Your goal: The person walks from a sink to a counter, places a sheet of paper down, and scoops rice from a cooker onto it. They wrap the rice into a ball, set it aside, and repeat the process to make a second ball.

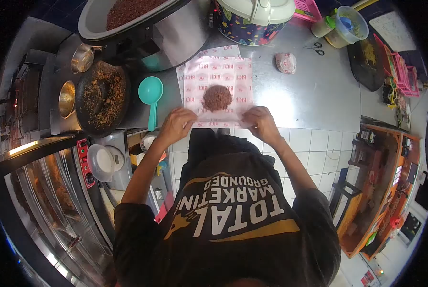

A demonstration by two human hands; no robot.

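Note:
A sheet of white wrapping paper with red print [192,81] lies on the steel counter, with a round mound of reddish-brown rice [217,98] on it. My left hand [178,125] pinches the sheet's near left corner at the counter's edge. At the near right corner, my right hand [261,123] grips the same sheet, a little blurred. More printed sheets show beneath and behind it. A turquoise ladle [151,91] rests to the left of the paper. To the right sits a small wrapped parcel [285,62] in similar printed paper.
A big cooker of reddish rice [132,12] stands at the back left, beside a dark stone dish of brown crumbly food [101,98] and metal bowls. A flowered rice container [254,26] is at the back. Scissors [318,49] and a plastic tub [350,26] are on the right.

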